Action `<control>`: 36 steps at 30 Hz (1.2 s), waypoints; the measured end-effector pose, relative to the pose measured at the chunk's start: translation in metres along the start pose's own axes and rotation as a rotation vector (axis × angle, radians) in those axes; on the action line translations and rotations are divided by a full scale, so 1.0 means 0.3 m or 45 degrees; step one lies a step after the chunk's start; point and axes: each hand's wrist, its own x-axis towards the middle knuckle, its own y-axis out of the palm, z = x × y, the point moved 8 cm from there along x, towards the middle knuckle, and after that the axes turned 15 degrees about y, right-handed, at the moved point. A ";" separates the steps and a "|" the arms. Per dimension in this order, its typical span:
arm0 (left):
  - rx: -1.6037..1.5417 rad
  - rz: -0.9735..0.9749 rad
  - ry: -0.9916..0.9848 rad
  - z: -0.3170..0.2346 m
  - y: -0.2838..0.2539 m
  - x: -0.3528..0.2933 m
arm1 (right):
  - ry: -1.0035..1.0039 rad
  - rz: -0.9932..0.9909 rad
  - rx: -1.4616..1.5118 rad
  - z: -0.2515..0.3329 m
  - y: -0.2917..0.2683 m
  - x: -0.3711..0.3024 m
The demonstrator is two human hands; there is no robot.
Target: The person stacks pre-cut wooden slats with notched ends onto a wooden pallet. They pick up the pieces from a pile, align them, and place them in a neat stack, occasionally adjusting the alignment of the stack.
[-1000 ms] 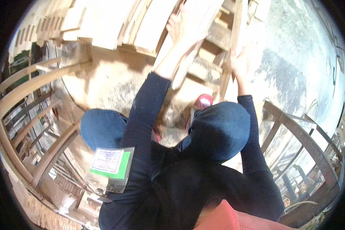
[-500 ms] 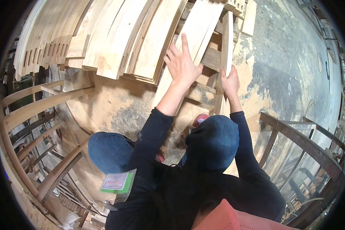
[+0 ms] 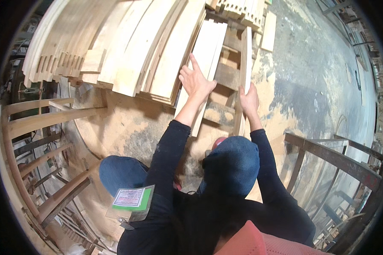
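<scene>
My left hand [image 3: 195,86] spans a pair of long pale wooden boards [image 3: 210,46] lying side by side. Its thumb is at their right edge, the other fingers at the left, with the index finger stretched forward. To the right, my right hand [image 3: 249,101] grips the near part of a narrow wooden board [image 3: 246,55] standing on edge; its palm side is hidden. Beneath both lies a slatted wooden pallet [image 3: 220,109]. A stack of wide pale boards [image 3: 174,55] sits just left of my left hand.
Slotted wooden pieces [image 3: 51,63] stand at the far left, and more [image 3: 242,10] lie at the top. A loose plank [image 3: 268,32] rests on the floor. Curved wooden frame parts [image 3: 55,121] occupy the left side; a dark metal frame [image 3: 327,154] stands on the right.
The view has shifted a little. The paired boards under my left hand have slid left, nearer the stack. My right hand keeps its hold on the narrow board.
</scene>
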 end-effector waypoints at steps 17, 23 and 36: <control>0.101 -0.061 0.297 -0.101 -0.056 -0.014 | -0.146 -0.040 0.322 0.020 0.009 0.007; 0.023 0.026 0.298 -0.051 0.048 -0.017 | 0.018 0.391 0.922 0.130 0.117 -0.069; 0.128 -0.060 0.282 -0.126 0.060 -0.085 | 0.434 0.749 1.512 0.094 0.303 -0.021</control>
